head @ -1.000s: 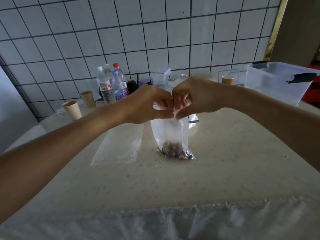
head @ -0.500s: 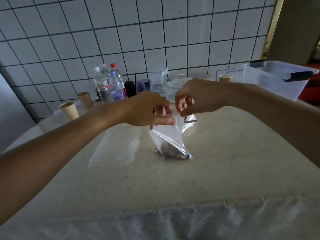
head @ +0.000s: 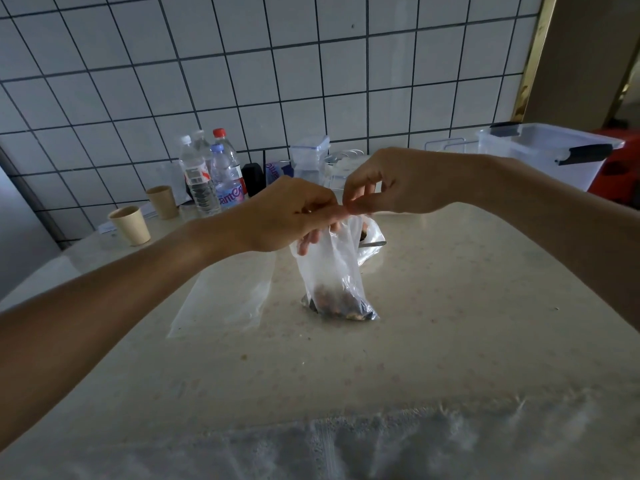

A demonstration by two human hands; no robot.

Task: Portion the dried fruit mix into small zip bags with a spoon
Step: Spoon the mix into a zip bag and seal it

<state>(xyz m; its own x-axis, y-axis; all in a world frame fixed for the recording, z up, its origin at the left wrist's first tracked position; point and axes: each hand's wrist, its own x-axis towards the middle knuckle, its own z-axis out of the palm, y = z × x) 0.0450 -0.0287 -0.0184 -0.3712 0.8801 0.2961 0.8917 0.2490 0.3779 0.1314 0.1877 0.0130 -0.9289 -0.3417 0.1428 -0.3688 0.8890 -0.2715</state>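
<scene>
While the zip bag [head: 330,268] is standing upright on the table [head: 467,341] with the dried fruit mix [head: 341,304] settled in its bottom, the left hand [head: 291,216] is pinching its top edge, lower fingers curled against the plastic. The right hand [head: 388,183] is pinching that same top edge between thumb and forefinger. An empty bag [head: 228,296] is lying flat just beside it; paper cups [head: 130,225] and water bottles [head: 211,178] are standing well behind.

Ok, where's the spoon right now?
In the head view only the spoon handle shows, on the table just right of centre, poking out from behind the filled bag that both hands hold by its top, below the right hand.
</scene>
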